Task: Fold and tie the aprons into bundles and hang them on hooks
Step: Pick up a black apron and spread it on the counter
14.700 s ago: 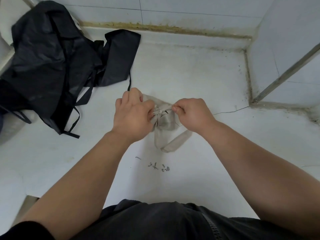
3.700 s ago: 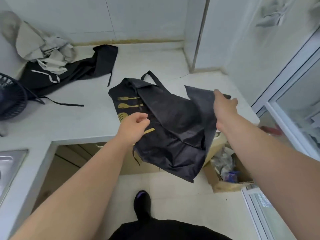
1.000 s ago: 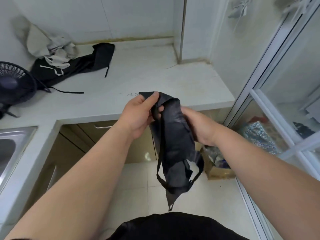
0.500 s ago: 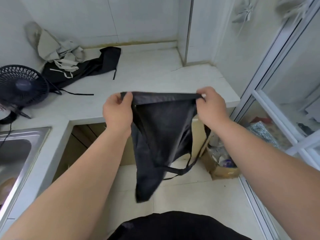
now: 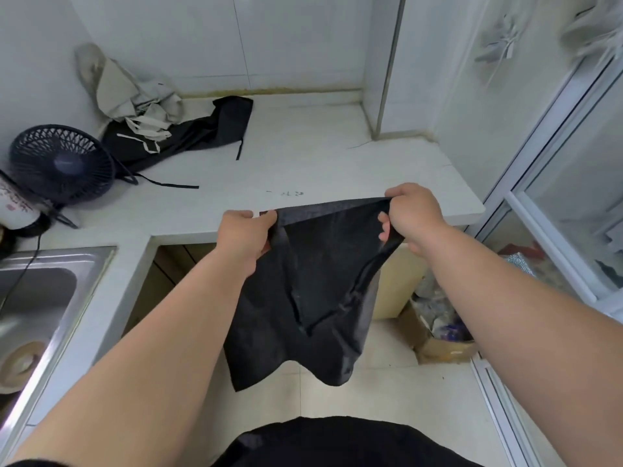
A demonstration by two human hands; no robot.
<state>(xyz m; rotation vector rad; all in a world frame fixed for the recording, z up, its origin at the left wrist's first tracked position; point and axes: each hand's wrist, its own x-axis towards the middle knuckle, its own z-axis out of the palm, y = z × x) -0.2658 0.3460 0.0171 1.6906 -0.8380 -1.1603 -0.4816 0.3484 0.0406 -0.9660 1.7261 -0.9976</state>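
From the head view, both hands are out in front of the bench (image 5: 320, 156) edge, and a black apron (image 5: 313, 298) is stretched between them. The left hand (image 5: 246, 237) pinches one upper corner with curled fingers. The right hand (image 5: 413, 214), slightly higher and farther forward, grips the other corner, its fingers wrapped round the cloth. The top edge runs taut from hand to hand, and the rest hangs below them in loose folds above the floor.

On the bench beyond the left hand lie a second black apron (image 5: 202, 129) and, touching it at its far end, a crumpled beige apron (image 5: 135, 99). A small dark fan (image 5: 62, 163) stands left of those. A steel sink (image 5: 40, 298) sits below and left of the left hand. Below the right hand, a cardboard box (image 5: 441, 345) rests on the floor.
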